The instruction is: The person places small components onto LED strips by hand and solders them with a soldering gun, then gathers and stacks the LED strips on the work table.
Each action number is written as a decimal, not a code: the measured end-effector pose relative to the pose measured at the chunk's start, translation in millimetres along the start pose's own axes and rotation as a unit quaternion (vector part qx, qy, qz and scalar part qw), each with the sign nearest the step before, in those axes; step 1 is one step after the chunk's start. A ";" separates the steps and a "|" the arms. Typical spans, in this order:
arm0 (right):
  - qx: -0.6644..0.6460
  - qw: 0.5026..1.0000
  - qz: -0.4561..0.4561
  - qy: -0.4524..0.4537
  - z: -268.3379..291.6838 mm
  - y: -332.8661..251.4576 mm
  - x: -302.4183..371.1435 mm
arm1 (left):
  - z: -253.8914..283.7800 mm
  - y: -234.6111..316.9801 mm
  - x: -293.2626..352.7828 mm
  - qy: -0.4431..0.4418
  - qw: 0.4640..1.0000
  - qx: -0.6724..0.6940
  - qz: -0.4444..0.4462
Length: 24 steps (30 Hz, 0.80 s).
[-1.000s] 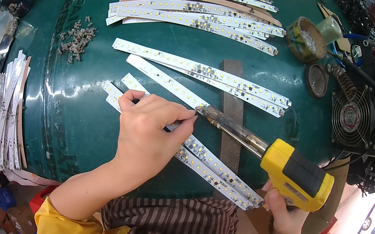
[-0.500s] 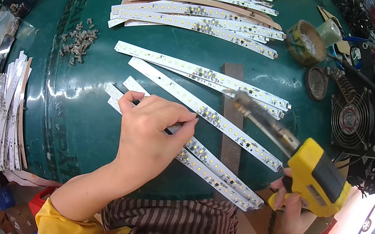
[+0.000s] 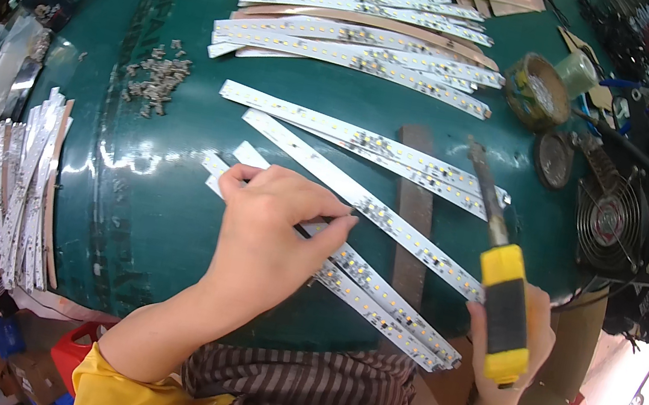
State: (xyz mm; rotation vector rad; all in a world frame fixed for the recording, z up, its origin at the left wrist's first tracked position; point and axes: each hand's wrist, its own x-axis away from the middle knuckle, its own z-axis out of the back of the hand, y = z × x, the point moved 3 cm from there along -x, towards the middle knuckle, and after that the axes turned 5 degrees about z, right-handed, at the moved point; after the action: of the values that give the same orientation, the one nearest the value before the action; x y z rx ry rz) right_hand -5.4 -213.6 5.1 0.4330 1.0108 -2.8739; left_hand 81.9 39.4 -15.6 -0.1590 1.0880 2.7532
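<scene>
My left hand (image 3: 279, 216) hovers over several white LED strips, with thumb and forefinger pinched together beside the middle strip (image 3: 307, 156). Whatever is between the fingertips is too small to make out. Beneath that hand, two more LED strips (image 3: 374, 315) run diagonally toward me, partly covered by it. In my right hand (image 3: 543, 324) is a yellow and black soldering gun (image 3: 503, 312), gripped by its body. Its metal barrel points up and slightly left, and the tip lies in front of the right end of an upper pair of LED strips (image 3: 306, 112).
Small metal pieces (image 3: 157, 78) lie heaped at the left. LED strips are stacked at the back (image 3: 350, 55) and far left (image 3: 22, 193). A brown bar (image 3: 413, 244) crosses beneath the strips. At right stand a tape roll (image 3: 535, 92), a round tin (image 3: 553, 160) and a fan (image 3: 611, 214).
My right hand has turned the soldering gun from slanting left to nearly upright, its tip moving right, away from the strips' middle. My left hand keeps its pinch. The whole view has shifted slightly.
</scene>
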 end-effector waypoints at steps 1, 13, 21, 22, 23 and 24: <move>-0.031 0.999 -0.025 0.010 -0.6 5.1 3.7 | 3.6 0.3 0.2 0.009 1.000 -0.013 0.005; -0.257 0.951 -0.172 -0.010 0.0 33.4 53.0 | 67.7 -35.5 -13.2 -0.037 0.987 0.012 0.155; -0.258 0.940 -0.192 -0.112 -4.7 27.4 56.2 | 132.3 -127.1 -28.2 0.157 0.967 -0.151 0.130; -0.229 0.955 -0.163 -0.092 -2.6 16.9 49.0 | 130.0 -130.4 -28.4 0.146 0.970 -0.146 0.131; -0.227 0.956 -0.165 -0.090 -3.1 18.1 47.0 | 128.3 -132.6 -28.7 0.134 0.972 -0.142 0.132; -0.217 0.964 -0.125 -0.087 -3.7 17.5 45.1 | 129.6 -130.5 -28.9 0.133 0.971 -0.152 0.128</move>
State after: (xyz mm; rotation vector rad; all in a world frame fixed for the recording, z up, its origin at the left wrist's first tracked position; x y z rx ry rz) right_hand -45.0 -223.5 -21.1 0.0198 1.7049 -2.7013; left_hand 132.2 218.2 -3.7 -0.4728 0.7783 3.1936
